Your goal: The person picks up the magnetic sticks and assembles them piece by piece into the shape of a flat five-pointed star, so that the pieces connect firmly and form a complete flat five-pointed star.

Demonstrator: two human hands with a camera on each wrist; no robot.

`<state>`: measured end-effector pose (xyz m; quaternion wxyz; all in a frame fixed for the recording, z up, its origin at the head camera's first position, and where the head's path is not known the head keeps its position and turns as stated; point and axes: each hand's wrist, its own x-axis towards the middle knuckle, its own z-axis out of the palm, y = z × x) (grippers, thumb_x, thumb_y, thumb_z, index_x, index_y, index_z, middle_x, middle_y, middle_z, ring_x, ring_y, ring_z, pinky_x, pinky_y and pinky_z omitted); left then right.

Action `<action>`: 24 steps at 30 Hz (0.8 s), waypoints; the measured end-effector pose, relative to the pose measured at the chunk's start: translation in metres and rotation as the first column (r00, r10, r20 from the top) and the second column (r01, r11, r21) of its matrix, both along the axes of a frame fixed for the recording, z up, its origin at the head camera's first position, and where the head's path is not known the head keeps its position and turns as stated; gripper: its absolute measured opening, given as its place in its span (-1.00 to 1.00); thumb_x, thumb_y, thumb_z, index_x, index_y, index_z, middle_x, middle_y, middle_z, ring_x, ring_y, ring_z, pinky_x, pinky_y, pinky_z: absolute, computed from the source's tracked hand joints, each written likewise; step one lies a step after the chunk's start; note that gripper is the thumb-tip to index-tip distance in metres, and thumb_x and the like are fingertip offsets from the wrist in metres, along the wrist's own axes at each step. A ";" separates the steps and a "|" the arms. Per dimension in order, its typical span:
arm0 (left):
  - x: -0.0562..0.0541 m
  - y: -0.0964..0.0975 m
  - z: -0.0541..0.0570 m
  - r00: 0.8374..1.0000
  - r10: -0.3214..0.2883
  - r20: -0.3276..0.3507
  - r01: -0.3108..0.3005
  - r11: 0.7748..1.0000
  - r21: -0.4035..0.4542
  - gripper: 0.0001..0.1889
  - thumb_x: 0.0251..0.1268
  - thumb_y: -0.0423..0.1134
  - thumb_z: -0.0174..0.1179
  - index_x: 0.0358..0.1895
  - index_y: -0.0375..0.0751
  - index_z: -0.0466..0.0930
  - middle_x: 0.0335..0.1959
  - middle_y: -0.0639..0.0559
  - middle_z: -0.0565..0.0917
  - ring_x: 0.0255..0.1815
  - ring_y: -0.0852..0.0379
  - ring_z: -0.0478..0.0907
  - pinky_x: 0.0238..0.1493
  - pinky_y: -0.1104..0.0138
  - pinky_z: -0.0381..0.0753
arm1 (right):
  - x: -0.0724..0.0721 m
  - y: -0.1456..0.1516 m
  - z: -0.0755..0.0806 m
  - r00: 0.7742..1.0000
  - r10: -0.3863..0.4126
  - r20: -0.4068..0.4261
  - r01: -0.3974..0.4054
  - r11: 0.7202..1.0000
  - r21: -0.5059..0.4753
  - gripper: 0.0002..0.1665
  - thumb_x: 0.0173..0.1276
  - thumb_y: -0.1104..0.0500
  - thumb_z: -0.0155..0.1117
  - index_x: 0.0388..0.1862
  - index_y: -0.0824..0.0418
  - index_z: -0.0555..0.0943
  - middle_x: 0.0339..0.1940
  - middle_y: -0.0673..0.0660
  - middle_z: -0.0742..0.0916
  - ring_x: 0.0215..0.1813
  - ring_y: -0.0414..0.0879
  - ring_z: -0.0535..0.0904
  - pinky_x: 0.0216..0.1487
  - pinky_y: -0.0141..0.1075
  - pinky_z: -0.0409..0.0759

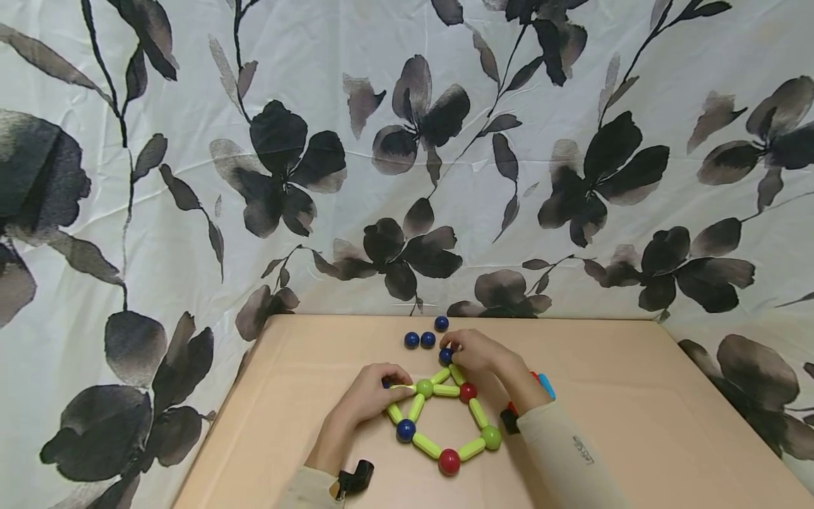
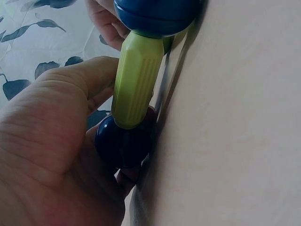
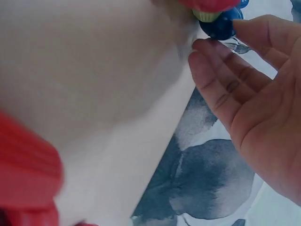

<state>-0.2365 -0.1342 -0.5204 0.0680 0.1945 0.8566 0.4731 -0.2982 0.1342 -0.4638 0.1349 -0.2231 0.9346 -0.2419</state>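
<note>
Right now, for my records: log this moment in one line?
left hand: holds rod frame | right hand: pinches blue ball at frame's tip | nearby: three blue balls

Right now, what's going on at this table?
A person is working with both hands on a ball-and-rod frame. The left hand holds a blue ball at its left corner. The right hand pinches a second blue ball at the far tip, where two green rods converge. Three more blue balls lie beyond the frame, near the far edge of the table.
</note>
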 end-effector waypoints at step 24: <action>0.001 0.000 0.001 1.000 0.000 0.004 0.000 1.000 0.010 -0.96 0.37 -0.04 0.40 -0.21 0.18 0.78 -0.22 0.29 0.74 -0.05 0.18 0.61 0.15 0.11 0.52 | 0.005 -0.014 0.006 0.993 -0.034 0.109 0.011 0.979 0.206 -0.42 0.23 0.21 0.54 0.22 0.08 0.56 -0.23 0.08 0.67 -0.30 -0.08 0.60 -0.29 -0.25 0.60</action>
